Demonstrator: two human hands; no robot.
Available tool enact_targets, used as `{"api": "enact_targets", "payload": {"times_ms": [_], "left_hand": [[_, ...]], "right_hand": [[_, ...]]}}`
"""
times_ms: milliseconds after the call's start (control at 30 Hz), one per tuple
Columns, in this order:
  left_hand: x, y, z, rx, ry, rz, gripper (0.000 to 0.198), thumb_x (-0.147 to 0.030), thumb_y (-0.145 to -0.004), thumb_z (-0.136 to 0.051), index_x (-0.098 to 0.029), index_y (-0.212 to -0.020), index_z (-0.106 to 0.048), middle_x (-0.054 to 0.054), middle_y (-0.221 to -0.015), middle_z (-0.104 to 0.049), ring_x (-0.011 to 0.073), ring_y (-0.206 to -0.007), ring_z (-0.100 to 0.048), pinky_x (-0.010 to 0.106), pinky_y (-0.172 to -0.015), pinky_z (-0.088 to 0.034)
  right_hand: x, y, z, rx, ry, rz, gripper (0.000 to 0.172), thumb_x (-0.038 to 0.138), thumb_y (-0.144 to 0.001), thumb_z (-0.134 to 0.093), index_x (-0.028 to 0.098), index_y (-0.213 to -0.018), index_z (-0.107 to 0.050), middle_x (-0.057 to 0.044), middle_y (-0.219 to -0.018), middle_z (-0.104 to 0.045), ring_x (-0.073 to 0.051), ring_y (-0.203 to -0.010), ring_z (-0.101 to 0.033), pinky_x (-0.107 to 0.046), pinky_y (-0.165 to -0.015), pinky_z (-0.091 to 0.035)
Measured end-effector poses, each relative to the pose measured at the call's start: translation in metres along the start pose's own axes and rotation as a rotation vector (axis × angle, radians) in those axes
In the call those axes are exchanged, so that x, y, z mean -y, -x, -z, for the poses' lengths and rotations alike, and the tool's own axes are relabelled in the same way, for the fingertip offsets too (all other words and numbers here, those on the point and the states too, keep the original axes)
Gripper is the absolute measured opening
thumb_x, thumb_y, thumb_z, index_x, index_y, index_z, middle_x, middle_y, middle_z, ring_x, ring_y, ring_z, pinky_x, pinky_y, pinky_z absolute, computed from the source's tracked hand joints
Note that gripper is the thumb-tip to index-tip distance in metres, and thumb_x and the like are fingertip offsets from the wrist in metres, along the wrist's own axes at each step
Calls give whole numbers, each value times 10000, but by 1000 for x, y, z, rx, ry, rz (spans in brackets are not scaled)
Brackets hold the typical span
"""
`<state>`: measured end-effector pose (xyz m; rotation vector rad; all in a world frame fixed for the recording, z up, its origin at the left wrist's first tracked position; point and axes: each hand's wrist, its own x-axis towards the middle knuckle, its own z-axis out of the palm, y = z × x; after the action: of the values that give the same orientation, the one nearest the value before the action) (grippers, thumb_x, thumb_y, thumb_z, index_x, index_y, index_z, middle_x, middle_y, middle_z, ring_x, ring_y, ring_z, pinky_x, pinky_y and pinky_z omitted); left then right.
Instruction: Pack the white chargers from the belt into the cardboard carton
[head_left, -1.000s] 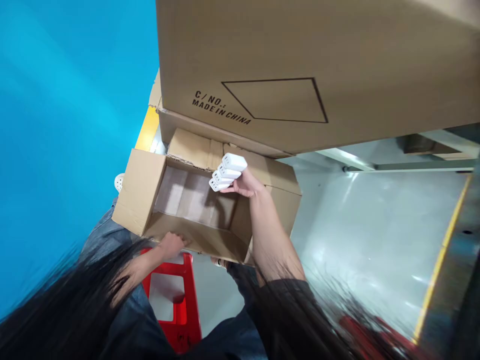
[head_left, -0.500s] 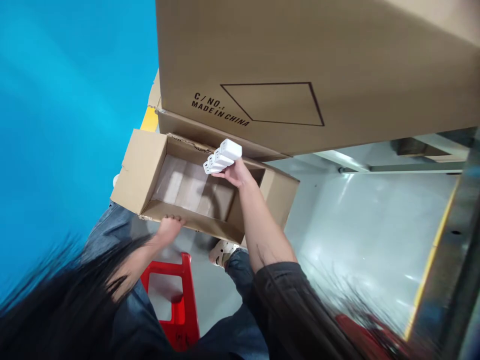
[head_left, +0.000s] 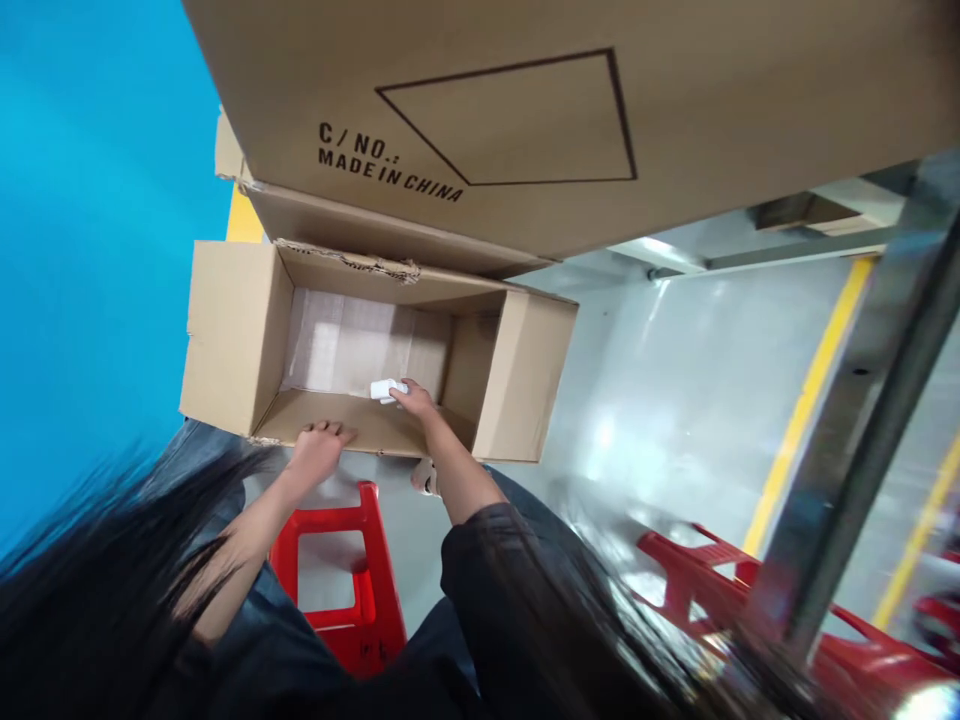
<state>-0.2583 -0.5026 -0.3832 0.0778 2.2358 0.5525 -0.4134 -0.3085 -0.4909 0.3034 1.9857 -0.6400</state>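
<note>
Fingers (head_left: 403, 397) of the right hand (head_left: 415, 399) grip white blocks (head_left: 383, 389) inside the carton (head_left: 525, 375), left hand (head_left: 316, 455) curled over its near wall (head_left: 379, 428); slackness might drop them.

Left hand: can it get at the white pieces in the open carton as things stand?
Probably yes: the left hand is at the near rim of the open carton, with no flap between it and the white pieces. The right hand is holding them, though.

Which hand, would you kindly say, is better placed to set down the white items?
Probably the right hand: it holds the white items inside the open carton, while the left hand is at the near edge.
</note>
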Motion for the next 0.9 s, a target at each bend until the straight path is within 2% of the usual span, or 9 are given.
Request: {"api": "enact_targets", "payload": {"times_ms": [133, 233, 300, 433, 567, 667, 733, 800, 900], "left_hand": [[-3, -2, 0, 24, -13, 23, 547, -72, -899, -440, -318, -1380, -527, 95, -1319, -600, 259, -1158, -576, 387, -942, -467], [-6, -2, 1, 36, -13, 34, 527, -96, -906, -445, -301, -1386, -528, 103, -1326, -600, 265, -1167, -581, 391, -944, -478], [-7, -1, 2, 40, -6, 42, 521, -114, -905, -462, -302, -1387, -527, 100, -1342, -594, 271, -1183, -576, 393, -944, -485], [-7, -2, 5, 71, 9, 57, 544, -146, -899, -492, -340, -1406, -501, 81, -1399, -556, 277, -1232, -553, 405, -966, -484], [-6, -4, 8, 122, 13, 64, 581, -159, -887, -504, -342, -1437, -463, 69, -1467, -499, 281, -1295, -507, 429, -1026, -451], [-3, -6, 13, 205, 48, 52, 597, -267, -886, -559, -303, -1467, -426, 91, -1518, -437, 298, -1358, -438, 458, -1088, -390], [0, -8, 17, 230, 143, -17, 672, -422, -875, -603, -281, -1492, -380, 95, -1547, -393, 294, -1408, -370, 455, -1135, -327], [4, -11, 22, 201, 274, -84, 719, -544, -876, -578, -275, -1504, -354, 70, -1555, -387, 258, -1430, -340, 404, -1166, -285], [11, -14, 27, 141, 420, -21, 655, -587, -925, -466, -250, -1482, -392, 42, -1514, -454, 206, -1380, -430, 321, -1155, -312]], "right_hand": [[-25, 29, 42, -163, -7, 47, 586, 411, -754, -626, 213, -1300, -549, -119, -1324, -599, -315, -1303, -504, -485, -1127, -365], [-43, 63, 85, -286, -11, 205, 621, 434, -736, -593, 224, -1319, -549, -109, -1312, -605, -311, -1234, -554, -496, -1104, -388], [-60, 82, 116, -320, -61, 304, 609, 439, -733, -572, 253, -1313, -550, -84, -1326, -595, -301, -1236, -548, -497, -1089, -403], [-104, 102, 172, -249, -361, 275, 580, 572, -752, -485, 304, -1262, -550, -81, -1300, -602, -333, -1202, -569, -560, -955, -487], [-140, 104, 204, -122, -582, 270, 607, 691, -802, -295, 343, -1200, -592, -132, -1247, -611, -365, -1256, -522, -566, -905, -490], [-144, 100, 209, -115, -707, 309, 594, 705, -827, -217, 389, -1119, -626, -150, -1229, -622, -365, -1359, -414, -539, -911, -477], [-132, 97, 202, -92, -741, 297, 470, 674, -818, -359, 411, -1113, -614, -117, -1242, -628, -363, -1349, -427, -523, -940, -470], [-111, 96, 184, -16, -693, 308, 467, 591, -777, -540, 388, -1196, -575, -91, -1274, -615, -358, -1272, -506, -513, -993, -455], [-70, 96, 142, 165, -418, 455, 682, 478, -728, -657, 294, -1362, -488, -90, -1271, -611, -331, -1163, -578, -526, -1044, -420]]}}
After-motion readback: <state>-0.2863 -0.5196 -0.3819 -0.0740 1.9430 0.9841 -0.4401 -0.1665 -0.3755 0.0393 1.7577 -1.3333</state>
